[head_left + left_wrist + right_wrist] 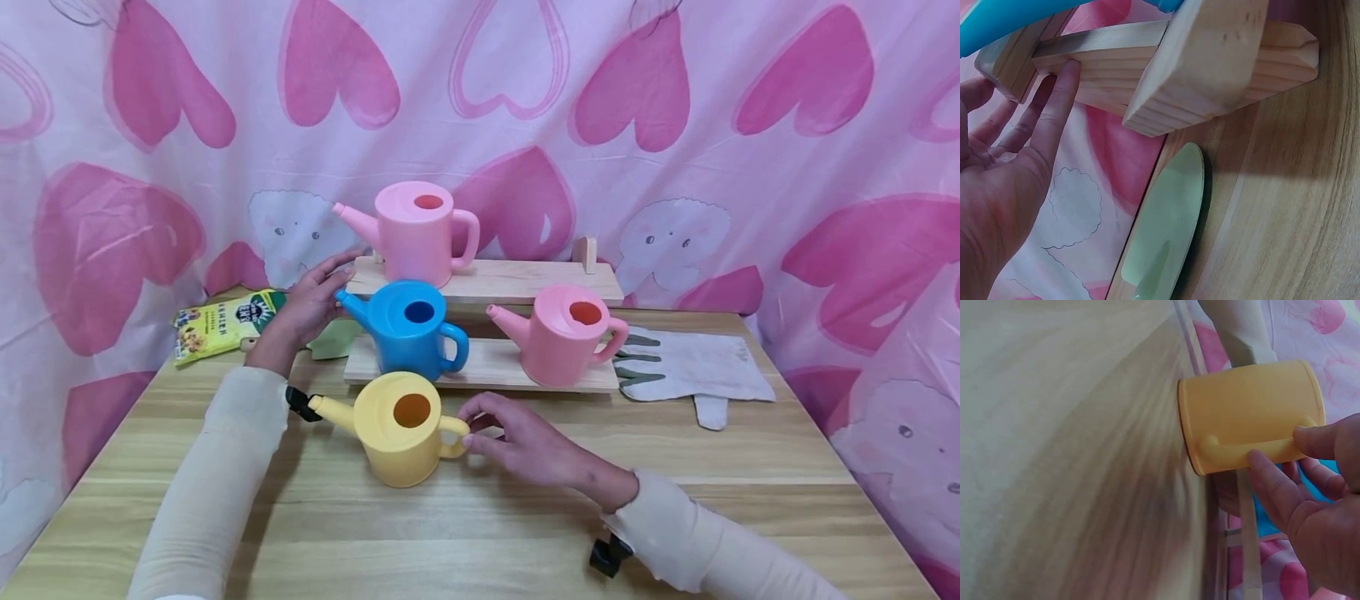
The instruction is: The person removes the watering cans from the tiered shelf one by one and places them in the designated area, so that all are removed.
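Observation:
A yellow watering can stands on the table in front of a two-tier wooden shelf. Thumb and fingers of my right hand pinch its handle. At the shelf's left end is my left hand; in the left wrist view its outstretched fingers touch the wooden side frame. A pink watering can is on the upper tier. The lower tier bears a blue watering can on the left and another pink watering can on the right.
A yellow printed bag lies at the back left. Beside the shelf is a pale green trowel blade. Grey-white gloves lie to the right. A pink heart-patterned curtain hangs behind the wooden table.

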Motion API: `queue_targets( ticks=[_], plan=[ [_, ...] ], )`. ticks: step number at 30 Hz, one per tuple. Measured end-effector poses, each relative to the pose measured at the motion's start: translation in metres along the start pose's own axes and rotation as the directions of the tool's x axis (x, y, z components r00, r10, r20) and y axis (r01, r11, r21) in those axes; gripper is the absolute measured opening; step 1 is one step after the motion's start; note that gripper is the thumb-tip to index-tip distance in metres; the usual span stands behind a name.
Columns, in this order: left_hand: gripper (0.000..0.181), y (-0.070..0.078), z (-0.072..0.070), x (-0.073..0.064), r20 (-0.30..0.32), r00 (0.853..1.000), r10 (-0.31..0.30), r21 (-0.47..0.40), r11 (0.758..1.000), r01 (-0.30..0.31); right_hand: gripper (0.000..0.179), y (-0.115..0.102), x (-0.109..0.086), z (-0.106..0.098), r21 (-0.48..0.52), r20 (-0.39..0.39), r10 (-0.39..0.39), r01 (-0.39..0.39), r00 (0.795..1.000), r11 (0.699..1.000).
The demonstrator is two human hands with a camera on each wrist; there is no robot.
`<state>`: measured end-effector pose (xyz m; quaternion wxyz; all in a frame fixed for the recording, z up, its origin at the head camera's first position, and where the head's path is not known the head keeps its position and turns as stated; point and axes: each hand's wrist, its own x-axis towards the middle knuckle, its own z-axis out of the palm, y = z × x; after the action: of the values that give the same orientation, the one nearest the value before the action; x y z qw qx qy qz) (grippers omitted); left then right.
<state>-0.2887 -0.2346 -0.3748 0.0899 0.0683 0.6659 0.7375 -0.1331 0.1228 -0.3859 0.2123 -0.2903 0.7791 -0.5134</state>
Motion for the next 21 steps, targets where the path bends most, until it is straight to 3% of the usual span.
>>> queue_targets(
  ticks=[21],
  plan=[
    [0.057,-0.0001,0.0003,0.0009,0.005,1.0,-0.002,0.004,1.0,0.002,0.025,-0.0075,0.0033,-0.0054,-0.098,0.049,-0.043,0.048,0.998,0.994]
  ],
)
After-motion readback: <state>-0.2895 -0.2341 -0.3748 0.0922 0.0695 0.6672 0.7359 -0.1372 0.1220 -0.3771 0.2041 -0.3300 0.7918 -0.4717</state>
